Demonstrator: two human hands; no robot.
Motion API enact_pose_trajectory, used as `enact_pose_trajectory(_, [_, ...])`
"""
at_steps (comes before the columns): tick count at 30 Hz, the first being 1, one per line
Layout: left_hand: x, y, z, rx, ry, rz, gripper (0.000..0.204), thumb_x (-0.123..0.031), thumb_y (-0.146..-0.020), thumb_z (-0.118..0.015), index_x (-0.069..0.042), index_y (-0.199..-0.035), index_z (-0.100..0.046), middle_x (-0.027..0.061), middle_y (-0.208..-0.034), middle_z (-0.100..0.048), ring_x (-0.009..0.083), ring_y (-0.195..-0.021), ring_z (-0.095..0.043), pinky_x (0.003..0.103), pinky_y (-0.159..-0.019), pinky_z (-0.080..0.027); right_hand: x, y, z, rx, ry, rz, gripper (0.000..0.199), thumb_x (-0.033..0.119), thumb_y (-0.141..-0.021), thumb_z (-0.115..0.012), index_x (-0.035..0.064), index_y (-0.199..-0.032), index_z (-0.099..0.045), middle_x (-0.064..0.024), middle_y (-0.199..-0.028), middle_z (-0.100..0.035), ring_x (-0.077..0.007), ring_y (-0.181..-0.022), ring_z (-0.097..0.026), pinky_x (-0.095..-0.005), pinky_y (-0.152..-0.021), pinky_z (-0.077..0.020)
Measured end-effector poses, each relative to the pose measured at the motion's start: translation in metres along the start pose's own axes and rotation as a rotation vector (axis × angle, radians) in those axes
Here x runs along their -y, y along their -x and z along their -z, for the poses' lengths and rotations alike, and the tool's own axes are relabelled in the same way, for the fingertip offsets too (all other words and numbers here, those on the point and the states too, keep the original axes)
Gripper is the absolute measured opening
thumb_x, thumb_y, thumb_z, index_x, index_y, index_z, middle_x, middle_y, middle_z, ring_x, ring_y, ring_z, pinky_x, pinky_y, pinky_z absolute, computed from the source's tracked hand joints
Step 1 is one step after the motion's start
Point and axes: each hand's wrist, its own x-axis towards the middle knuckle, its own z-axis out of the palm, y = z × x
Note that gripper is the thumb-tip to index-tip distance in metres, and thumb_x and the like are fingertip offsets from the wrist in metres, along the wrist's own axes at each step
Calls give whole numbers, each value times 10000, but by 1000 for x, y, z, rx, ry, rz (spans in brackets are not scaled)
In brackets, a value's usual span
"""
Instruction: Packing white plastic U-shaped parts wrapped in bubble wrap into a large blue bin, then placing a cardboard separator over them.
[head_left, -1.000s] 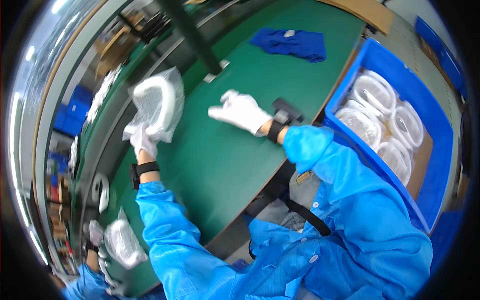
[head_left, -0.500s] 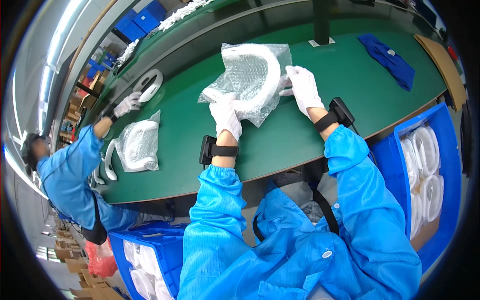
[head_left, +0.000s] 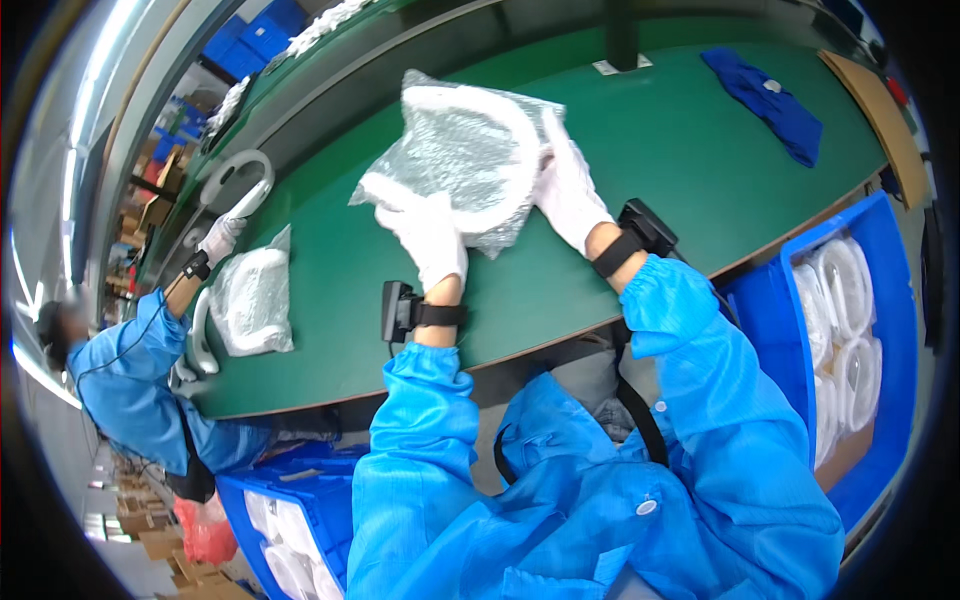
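A clear bubble-wrap bag (head_left: 440,150) with a white C-shaped plastic part (head_left: 525,150) inside lies before me over the green table. My left hand (head_left: 428,240), in a white glove, grips the bag's near left edge, its fingertips partly hidden against the plastic. On the opposite side my right hand (head_left: 570,195), also gloved, has closed on the bag's right edge, with its fingers pointing away from me along it. Both wrists carry a black strap with a small box.
At left, a co-worker's gloved hand (head_left: 222,238) holds a white ring-shaped part (head_left: 250,190). Near it lie another bubble-wrapped part (head_left: 252,305) and a loose curved white piece (head_left: 203,340). Blue bins (head_left: 895,440) with wrapped white parts flank me. Blue cloth (head_left: 765,105) lies far right.
My right hand has moved left and closed on the bag's edge. The bag has shifted left with my left hand. The co-worker's white ring has been moved toward the left.
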Motion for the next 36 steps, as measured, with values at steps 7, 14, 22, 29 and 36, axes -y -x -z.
enact_pose_trajectory(7, [-4, -1, -12, -34, 139, 209, 860, -181, -822, -630, 30, -1449, -80, 283, -1416, -234, 367, -1268, -360, 423, -1062, -303, -32, -10, 11, -38, 275, -72, 284, 245, -868, -656, 36, -924, -472, -120, -913, -590, -149, -813, -599, -294, -704, -506])
enact_pose_trajectory(14, [6, 0, -8, -37, 438, 396, 799, -235, -833, -651, 42, -1413, -176, 248, -1394, -322, 325, -1247, -396, 395, -1039, -331, -17, -1, 8, 7, 577, -135, 555, 404, -876, -568, -96, -1097, -471, -252, -1084, -562, -360, -1051, -552, -395, -906, -426])
enact_pose_trajectory(22, [8, -2, 49, 471, 923, 454, 574, -231, -879, -642, 19, -1318, -369, 138, -1200, -538, 237, -1036, -584, 393, -820, -518, -57, -7, 16, -20, 134, -159, 433, 293, -885, -563, -44, -1148, -490, -228, -1063, -561, -329, -1030, -555, -407, -901, -433])
enact_pose_trajectory(29, [69, -24, 235, -170, 31, 257, 553, -366, -814, -681, 15, -1199, -567, 163, -1050, -651, 232, -873, -662, 343, -739, -524, -52, -4, 20, -68, 120, -193, 255, 231, -879, -612, 87, -1025, -461, -49, -997, -494, -156, -914, -496, -324, -791, -447])
enact_pose_trajectory(36, [213, -82, 341, -563, 61, 923, 509, -466, -736, -724, -57, -1025, -635, 90, -798, -607, 262, -674, -581, 372, -569, -480, -27, -1, 12, -82, -269, -333, 308, 150, -857, -615, 66, -1103, -450, -71, -1025, -506, -178, -960, -526, -354, -840, -472])
